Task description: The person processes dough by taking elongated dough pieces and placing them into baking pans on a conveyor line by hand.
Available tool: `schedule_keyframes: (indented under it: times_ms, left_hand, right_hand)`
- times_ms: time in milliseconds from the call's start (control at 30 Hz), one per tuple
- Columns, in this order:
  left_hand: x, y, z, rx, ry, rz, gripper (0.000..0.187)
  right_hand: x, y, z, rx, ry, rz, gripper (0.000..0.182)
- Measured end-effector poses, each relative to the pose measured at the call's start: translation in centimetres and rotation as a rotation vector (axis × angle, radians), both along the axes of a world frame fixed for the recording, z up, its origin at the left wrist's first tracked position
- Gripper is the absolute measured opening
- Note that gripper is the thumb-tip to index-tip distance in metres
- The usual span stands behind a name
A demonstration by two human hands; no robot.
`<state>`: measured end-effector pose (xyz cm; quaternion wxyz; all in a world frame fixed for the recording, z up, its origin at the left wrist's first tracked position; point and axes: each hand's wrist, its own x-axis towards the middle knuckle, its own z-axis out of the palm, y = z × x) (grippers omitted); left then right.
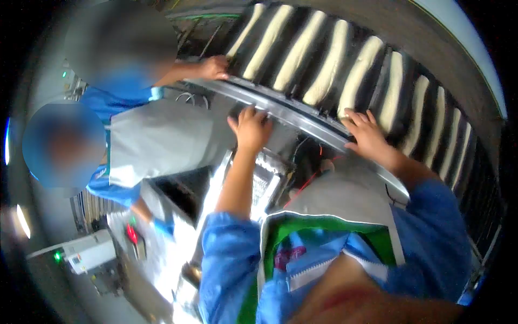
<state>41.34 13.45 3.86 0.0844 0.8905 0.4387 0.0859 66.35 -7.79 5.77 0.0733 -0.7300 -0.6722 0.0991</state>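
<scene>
Long pale dough strips (328, 65) lie side by side in the dark grooves of a conveyor (372, 81). A metal rail (297, 115) runs along its near edge. My left hand (251, 128) is at this rail, thumb spread out and fingertips on the metal, holding nothing visible. Farther right, my right hand (369, 135) reaches over the rail with fingers apart. Its fingertips are right at the near end of one dough strip (360, 75).
A person in blue and a grey apron (156, 140) stands at the left, one hand (215, 68) at the rail. Below are a shiny metal tray (264, 175) and red wires (307, 181). A white machine box (89, 251) with a green light is at lower left.
</scene>
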Motion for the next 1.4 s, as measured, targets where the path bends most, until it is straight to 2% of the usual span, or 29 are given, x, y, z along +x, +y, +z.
schedule_keyframes:
  times_ms: [200, 233, 333, 400, 467, 500, 600, 667, 733, 800, 867, 933, 967, 1000, 1067, 1133, 1200, 1233, 1267, 1367, 1400]
  left_hand:
    - [-21.2, -9.7, -6.2, -0.03, -0.091, 0.512, 0.034]
    - [-23.4, -11.5, -5.6, -0.056, -0.087, 0.646, 0.035]
    - [-29.4, -18.5, -6.0, -0.024, -0.017, 0.911, 0.04]
    - [-32.0, -22.8, -8.5, 0.048, -0.053, 1.062, 0.04]
    - [-34.4, -25.5, -10.3, -0.001, -0.037, 1.138, 0.044]
    - [-35.3, -27.0, -10.9, -0.043, -0.022, 1.194, 0.048]
    - [-37.3, -30.0, -11.7, -0.059, 0.005, 1.336, 0.049]
    - [-39.3, -30.9, -11.6, -0.056, -0.049, 1.346, 0.049]
    - [-40.7, -31.9, -11.5, -0.044, 0.001, 1.337, 0.051]
    - [-41.9, -32.5, -11.2, -0.052, -0.003, 1.366, 0.051]
    - [-43.4, -32.1, -12.1, -0.025, -0.017, 1.369, 0.052]
    - [-43.8, -31.9, -11.6, -0.085, -0.04, 1.454, 0.054]
    - [-43.6, -32.0, -11.5, -0.129, -0.041, 1.479, 0.055]
    - [-44.0, -31.8, -11.9, -0.121, -0.043, 1.483, 0.055]
    - [-44.9, -31.5, -13.3, -0.16, 0.029, 1.454, 0.056]
    - [-45.8, -31.0, -13.6, -0.16, 0.015, 1.448, 0.057]
    - [-45.6, -30.7, -13.2, -0.192, -0.007, 1.421, 0.057]
    - [-45.5, -30.7, -12.8, -0.198, -0.014, 1.424, 0.057]
    - [-45.4, -30.8, -12.2, -0.198, -0.014, 1.426, 0.057]
    - [-45.5, -31.4, -11.2, -0.232, -0.03, 1.453, 0.058]
    - [-45.6, -31.7, -10.9, -0.243, -0.011, 1.487, 0.058]
  right_hand:
    - [-3.2, 0.4, 0.8, -0.042, -0.092, -0.082, 0.077]
    - [-3.8, 1.1, 0.9, -0.094, -0.142, -0.108, 0.081]
    - [-5.1, 2.4, 1.3, -0.135, -0.12, -0.169, 0.078]
    - [-5.6, 3.6, 0.2, -0.11, -0.153, -0.152, 0.077]
    - [-7.0, 4.8, 0.1, -0.156, -0.19, -0.208, 0.083]
    - [-7.3, 5.0, -0.1, -0.103, -0.135, -0.205, 0.073]
    - [-7.2, 4.0, -3.2, -0.027, -0.029, -0.252, 0.068]
    - [-6.6, 3.5, -6.3, 0.213, 0.102, -0.203, 0.053]
    - [-7.5, 1.2, -5.1, 0.224, 0.191, -0.232, 0.041]
    - [-5.8, -0.8, -6.4, 0.343, -0.058, -0.201, 0.036]
    - [-3.2, -3.0, -6.8, 0.43, -0.063, -0.231, 0.036]
    - [-0.7, -5.6, -6.8, 0.347, -0.158, -0.336, 0.037]
    - [0.2, -7.6, -5.9, 0.265, -0.186, -0.468, 0.038]
    - [0.8, -9.6, -5.1, 0.182, -0.207, -0.603, 0.039]
    - [2.8, -11.4, -5.5, 0.076, -0.174, -0.691, 0.042]
    - [5.3, -13.4, -7.9, 0.182, -0.081, -0.684, 0.043]
    - [6.5, -14.5, -8.5, 0.043, -0.277, -0.69, 0.051]
    - [7.0, -14.6, -9.2, -0.028, -0.285, -0.724, 0.052]
    - [6.9, -14.5, -9.5, -0.1, -0.293, -0.756, 0.054]
    - [1.7, -13.4, -7.8, -0.052, -0.19, -0.752, 0.058]
    - [2.7, -13.8, -9.6, 0.001, -0.171, -0.659, 0.06]
